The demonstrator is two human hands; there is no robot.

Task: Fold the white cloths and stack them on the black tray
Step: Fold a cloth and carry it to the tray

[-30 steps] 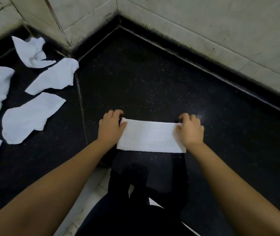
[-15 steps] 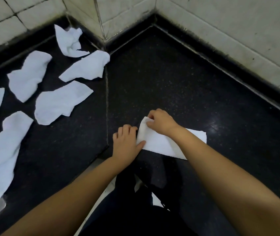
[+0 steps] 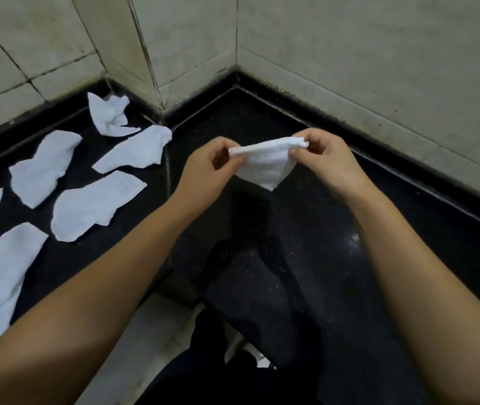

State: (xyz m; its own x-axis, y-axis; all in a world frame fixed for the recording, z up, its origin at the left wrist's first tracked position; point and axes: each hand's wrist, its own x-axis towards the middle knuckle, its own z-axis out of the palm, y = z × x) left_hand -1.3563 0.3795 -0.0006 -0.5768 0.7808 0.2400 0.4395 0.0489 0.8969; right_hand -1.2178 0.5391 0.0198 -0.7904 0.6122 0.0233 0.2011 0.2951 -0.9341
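Black speckled counter (image 3: 262,118) in a tiled corner | folded cloth (image 3: 265,162) held above it — my left hand (image 3: 206,168) and right hand (image 3: 329,159) each pinch a top corner | step: mid-fold | loose cloths (image 3: 95,206) wait at left | next: finish fold, find tray — none in view

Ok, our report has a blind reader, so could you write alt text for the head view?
Two hands, left hand and right hand, pinch the ends of a folded white cloth and hold it above a black counter in a tiled corner. Loose white cloths lie unfolded on the counter to the left; no tray is in view.
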